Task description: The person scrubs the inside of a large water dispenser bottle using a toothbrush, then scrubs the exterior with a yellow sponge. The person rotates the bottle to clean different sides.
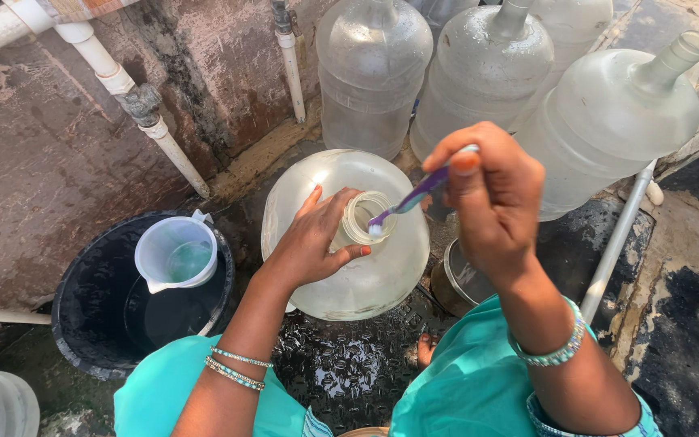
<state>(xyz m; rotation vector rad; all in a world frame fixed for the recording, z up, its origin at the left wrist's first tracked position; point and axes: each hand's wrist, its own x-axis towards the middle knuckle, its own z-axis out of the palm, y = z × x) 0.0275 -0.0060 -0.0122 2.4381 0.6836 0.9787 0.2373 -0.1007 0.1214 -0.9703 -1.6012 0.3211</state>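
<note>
A large clear plastic water jug (382,267) stands upright on the wet floor right below me. My left hand (311,243) is wrapped around its neck, just under the open mouth (366,217). My right hand (491,198) grips a purple toothbrush (418,193) by the handle. The brush head rests on the rim of the jug's mouth. Both wrists wear beaded bracelets, and my turquoise clothing fills the bottom of the view.
A black bucket (95,324) at left holds water and a floating translucent mug (175,252). Three more big clear jugs (479,69) stand at the back against a stained wall with white pipes (163,137). A small steel pot (455,283) sits beside the jug.
</note>
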